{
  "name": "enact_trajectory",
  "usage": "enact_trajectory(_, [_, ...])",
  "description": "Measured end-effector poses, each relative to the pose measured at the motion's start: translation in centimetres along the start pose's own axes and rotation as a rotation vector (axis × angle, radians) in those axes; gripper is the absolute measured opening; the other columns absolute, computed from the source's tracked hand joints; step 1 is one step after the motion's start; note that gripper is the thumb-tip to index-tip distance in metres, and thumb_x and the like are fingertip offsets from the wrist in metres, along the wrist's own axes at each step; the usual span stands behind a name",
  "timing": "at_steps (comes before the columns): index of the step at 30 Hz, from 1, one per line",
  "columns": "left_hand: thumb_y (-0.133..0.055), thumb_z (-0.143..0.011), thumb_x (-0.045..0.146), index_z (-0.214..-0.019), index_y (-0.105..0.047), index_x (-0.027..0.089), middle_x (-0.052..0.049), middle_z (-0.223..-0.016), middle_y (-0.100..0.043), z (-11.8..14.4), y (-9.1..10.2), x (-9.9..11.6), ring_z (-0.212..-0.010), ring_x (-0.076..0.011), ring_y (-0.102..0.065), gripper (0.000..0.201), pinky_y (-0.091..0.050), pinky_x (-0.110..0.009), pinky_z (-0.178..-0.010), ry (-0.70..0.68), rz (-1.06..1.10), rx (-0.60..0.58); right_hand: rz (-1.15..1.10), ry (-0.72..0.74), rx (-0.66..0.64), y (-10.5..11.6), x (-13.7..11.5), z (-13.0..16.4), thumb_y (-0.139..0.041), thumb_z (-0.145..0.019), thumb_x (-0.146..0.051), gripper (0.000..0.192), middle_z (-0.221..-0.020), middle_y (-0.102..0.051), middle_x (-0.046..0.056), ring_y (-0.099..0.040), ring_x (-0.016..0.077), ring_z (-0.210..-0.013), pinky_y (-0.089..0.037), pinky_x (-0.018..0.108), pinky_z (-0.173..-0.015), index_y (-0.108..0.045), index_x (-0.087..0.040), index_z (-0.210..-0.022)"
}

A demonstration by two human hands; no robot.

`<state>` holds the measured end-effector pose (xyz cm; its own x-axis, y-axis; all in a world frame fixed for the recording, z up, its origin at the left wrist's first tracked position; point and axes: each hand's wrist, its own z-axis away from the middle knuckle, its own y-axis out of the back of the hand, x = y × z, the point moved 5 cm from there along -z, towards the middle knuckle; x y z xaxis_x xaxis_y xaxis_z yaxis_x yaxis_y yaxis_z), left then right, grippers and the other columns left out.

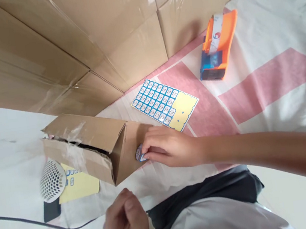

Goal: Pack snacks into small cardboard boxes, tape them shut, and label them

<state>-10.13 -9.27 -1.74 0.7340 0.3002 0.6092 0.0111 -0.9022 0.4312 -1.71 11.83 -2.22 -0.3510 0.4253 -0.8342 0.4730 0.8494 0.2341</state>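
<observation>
Bright, even daylight, glare on the taped cardboard boxes (74,38), motion blur at the lower left.

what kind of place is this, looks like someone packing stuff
Probably a home packing spot rather than a warehouse: large taped cardboard boxes stacked on a pink-and-white bedsheet, an orange tape dispenser, and a sticker sheet beside the small carton being labelled.

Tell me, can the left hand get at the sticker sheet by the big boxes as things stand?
Probably not easily. The left hand is curled low near the body, and the small box plus the right hand, pressing a sticker on it, lie between it and the sticker sheet.
</observation>
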Motion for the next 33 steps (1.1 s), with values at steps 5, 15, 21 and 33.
enact_trajectory(5, [-0.065,-0.081,0.022,-0.064,-0.052,0.020,0.005,-0.049,-0.043,-2.4,-0.3,-2.0,-0.044,-0.0124,-0.040,0.021,-0.036,-0.030,-0.049,0.092,0.170,0.271,-0.039,-0.037,0.092,-0.4,1.1,0.0,-0.064,-0.099,-0.024,0.010,-0.083,-0.071,0.002,-0.063,0.0151,-0.076,-0.052,0.030,-0.074,-0.066,-0.020,-0.090])
enact_trajectory(15, [-0.068,-0.089,0.055,-0.154,-0.038,0.030,-0.013,-0.163,-0.037,-4.1,-4.8,-2.8,-0.152,-0.0322,-0.036,0.076,-0.053,-0.041,-0.105,0.116,0.340,-0.176,0.135,-0.251,0.175,-1.1,1.7,-0.8,-0.074,-0.090,-0.037,0.025,-0.082,-0.062,0.000,-0.058,0.0176,-0.079,-0.048,0.032,-0.073,-0.055,-0.022,-0.084])
enact_trajectory(21, [-0.075,-0.084,0.058,-0.156,-0.037,0.035,-0.015,-0.170,-0.024,-2.1,-5.9,-5.6,-0.151,-0.0366,-0.039,0.085,-0.044,-0.052,-0.113,0.229,0.362,-0.412,0.306,-0.330,0.194,-0.5,2.7,-2.2,-0.092,-0.070,-0.046,0.092,-0.139,-0.047,0.015,-0.045,0.0333,-0.136,-0.044,0.053,-0.113,-0.040,-0.022,-0.143])
enact_trajectory(33, [-0.077,-0.085,0.049,-0.163,-0.026,0.033,-0.015,-0.169,-0.028,-2.9,-6.6,-3.9,-0.150,-0.0347,-0.041,0.094,-0.053,-0.045,-0.107,0.303,0.411,-0.411,0.220,-0.162,0.026,0.4,4.5,-5.3,-0.091,-0.071,-0.045,0.096,-0.145,-0.054,0.017,-0.050,0.0332,-0.138,-0.042,0.049,-0.116,-0.041,-0.019,-0.148])
